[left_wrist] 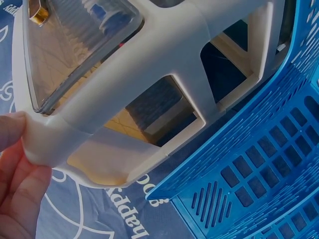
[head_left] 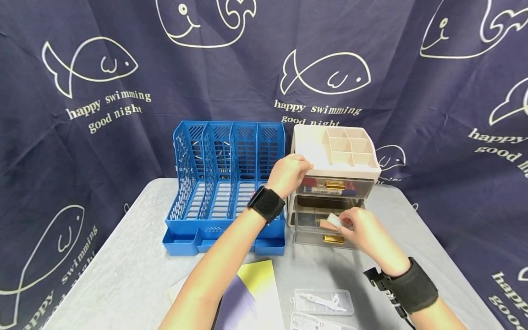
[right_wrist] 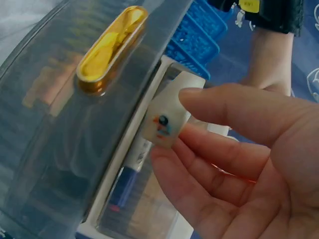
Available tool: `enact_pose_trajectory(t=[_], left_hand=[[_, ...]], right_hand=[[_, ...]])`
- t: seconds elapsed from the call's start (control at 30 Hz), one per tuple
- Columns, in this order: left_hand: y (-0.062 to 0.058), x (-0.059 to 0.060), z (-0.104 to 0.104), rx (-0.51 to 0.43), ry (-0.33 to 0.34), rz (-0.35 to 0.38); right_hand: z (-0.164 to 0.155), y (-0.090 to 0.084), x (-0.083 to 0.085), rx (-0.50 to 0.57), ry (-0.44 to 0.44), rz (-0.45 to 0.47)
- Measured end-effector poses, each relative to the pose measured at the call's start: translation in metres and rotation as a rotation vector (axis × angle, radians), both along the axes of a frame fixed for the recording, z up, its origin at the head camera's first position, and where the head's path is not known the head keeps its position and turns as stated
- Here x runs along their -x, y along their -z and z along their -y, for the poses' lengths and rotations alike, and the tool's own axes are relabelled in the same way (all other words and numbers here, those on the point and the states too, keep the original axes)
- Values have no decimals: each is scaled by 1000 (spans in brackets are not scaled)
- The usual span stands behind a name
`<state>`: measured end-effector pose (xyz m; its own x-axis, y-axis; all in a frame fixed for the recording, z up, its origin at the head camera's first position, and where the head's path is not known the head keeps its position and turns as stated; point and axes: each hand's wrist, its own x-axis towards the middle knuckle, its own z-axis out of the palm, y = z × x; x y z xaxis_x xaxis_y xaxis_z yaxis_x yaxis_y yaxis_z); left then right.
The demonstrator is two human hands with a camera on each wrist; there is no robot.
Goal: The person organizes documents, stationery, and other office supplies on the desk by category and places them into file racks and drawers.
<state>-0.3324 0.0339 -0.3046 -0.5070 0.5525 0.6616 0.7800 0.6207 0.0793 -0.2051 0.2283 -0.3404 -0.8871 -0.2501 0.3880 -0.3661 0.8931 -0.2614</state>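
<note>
White block (right_wrist: 166, 110) sits pinched between the right hand's fingers (right_wrist: 182, 184).

- Left forearm (head_left: 222, 256): bare, angled from bottom centre up and to the right.
- Left hand (head_left: 290, 174): reaching farther forward than the right, in a grip; left thumb (left_wrist: 10, 130) opposes left fingers (left_wrist: 27, 194).
- Right forearm (head_left: 439, 316): bare, comes in from lower right, angled up-left.
- Right hand (head_left: 365, 229): lower, pinching; right thumb (right_wrist: 214, 104) on one side, bent right fingers (right_wrist: 174, 184) opposite, palm side facing the wrist camera.
- Arms uncrossed, hands apart.
</note>
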Motion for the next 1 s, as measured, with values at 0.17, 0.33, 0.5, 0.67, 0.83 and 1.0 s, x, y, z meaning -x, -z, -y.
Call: enact_pose_trajectory(t=[0.17, 0.33, 0.5, 0.67, 0.83, 1.0], left_hand=[[-1, 0, 0, -3, -1, -2], [-1, -1, 0, 3, -6, 16], [-1, -1, 0, 7, -11, 15], [-1, -1, 0, 5, -8, 8], [-1, -1, 1, -5, 0, -2], [0, 0, 1, 2, 3, -12]], right_hand=[[-7, 0, 8, 0, 57, 58], [-16, 6, 17, -6, 101, 84], [-22, 12, 22, -16, 115, 92], [-24, 16, 28, -13, 105, 91], [-23, 19, 34, -36, 118, 128], [-21, 23, 37, -44, 149, 150]])
